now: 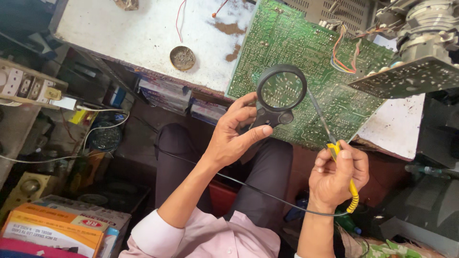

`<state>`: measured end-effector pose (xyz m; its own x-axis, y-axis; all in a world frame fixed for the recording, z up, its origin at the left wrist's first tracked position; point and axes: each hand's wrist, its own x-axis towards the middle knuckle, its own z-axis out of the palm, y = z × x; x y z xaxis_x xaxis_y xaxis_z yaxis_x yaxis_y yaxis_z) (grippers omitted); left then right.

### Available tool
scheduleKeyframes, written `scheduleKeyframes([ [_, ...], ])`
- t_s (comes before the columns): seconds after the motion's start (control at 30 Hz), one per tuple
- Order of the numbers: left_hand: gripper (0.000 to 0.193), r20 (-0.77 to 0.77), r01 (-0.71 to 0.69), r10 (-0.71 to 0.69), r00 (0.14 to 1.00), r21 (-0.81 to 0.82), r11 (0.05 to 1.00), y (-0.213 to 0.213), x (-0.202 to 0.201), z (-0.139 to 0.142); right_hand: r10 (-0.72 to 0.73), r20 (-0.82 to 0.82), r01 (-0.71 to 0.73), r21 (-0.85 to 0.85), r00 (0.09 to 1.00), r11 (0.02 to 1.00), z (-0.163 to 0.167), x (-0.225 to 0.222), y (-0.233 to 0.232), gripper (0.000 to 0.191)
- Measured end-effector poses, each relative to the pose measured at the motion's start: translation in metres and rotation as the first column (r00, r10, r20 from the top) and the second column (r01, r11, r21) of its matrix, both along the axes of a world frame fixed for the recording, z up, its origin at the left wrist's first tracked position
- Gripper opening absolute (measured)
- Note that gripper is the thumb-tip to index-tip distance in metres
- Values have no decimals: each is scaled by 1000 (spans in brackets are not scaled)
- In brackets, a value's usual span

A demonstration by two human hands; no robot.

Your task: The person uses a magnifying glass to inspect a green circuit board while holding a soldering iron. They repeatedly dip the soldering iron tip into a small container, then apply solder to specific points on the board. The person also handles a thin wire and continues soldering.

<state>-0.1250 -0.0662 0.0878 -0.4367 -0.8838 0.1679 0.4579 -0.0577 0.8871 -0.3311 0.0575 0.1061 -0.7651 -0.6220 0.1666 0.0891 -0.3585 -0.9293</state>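
head view: green circuit board [306, 62] as landmark
left hand [234, 136]: pinching black magnifier [279, 93] over board
right hand [337, 174]: closed round yellow soldering iron [334, 153], tip at board
tip: keep lens steady, centred over tip

Relative to the green circuit board [306, 71]: its near edge is hidden behind the left hand [234, 136] and the black magnifier [279, 93], and its top corner runs off the frame. The soldering iron [334, 143] tip on the board is too thin to make out. Components are too small to tell apart.
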Motion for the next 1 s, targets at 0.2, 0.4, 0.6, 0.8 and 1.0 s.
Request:
scheduleKeyframes([
  [0.2,32,-18,15,-15,1000,12,1000,1,0,-1,10,-10,-11,-17,1000,1000,-2,-2,0,15],
  [0.4,32,-59,20,-18,998,28,999,1,0,0,1,7,-1,-8,1000,1000,-2,-3,0,14],
  [0.6,33,-50,21,-19,999,34,999,1,1,2,12,3,-12,-2,1000,1000,1,0,-2,14],
  [0.8,31,-28,6,-6,1000,5,1000,1,1,1,83,-91,-79,44,992,996,8,8,-14,17],
  [1.0,31,-21,-3,3,1000,6,1000,0,0,0,117,-109,-108,88,987,990,15,16,-35,16],
])
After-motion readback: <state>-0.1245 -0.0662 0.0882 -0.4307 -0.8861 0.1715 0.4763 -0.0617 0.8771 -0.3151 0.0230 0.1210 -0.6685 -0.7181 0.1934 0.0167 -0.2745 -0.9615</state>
